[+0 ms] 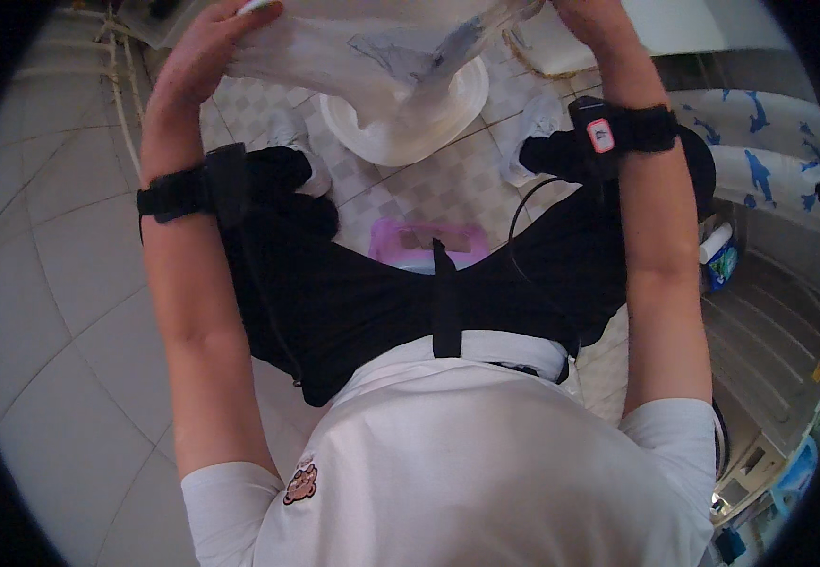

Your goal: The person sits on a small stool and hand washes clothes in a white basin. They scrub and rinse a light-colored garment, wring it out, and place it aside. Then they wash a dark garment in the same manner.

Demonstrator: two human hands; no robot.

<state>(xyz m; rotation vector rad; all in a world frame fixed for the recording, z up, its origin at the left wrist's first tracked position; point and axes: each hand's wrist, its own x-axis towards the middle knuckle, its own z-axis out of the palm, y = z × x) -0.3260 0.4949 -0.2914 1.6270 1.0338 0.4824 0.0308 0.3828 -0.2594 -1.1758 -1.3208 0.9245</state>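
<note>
A pale, translucent cloth or sheet with a dark grey print [396,57] is stretched between my two hands at the top of the view. My left hand [204,53] grips its left side, thumb uppermost. My right hand [591,18] is at its right side, cut off by the picture's top edge, with fingertips hidden. The middle of the sheet hangs down into a white round basin [445,131] on the tiled floor between my feet. Whether the basin holds water cannot be told.
A pink plastic stool [382,241] is below me, between my legs. White tiled wall [49,283] stands at the left, with thin pipes [118,78]. A curtain with blue dolphins [757,170], a packet [723,266] and a ribbed grey surface [764,333] are at the right.
</note>
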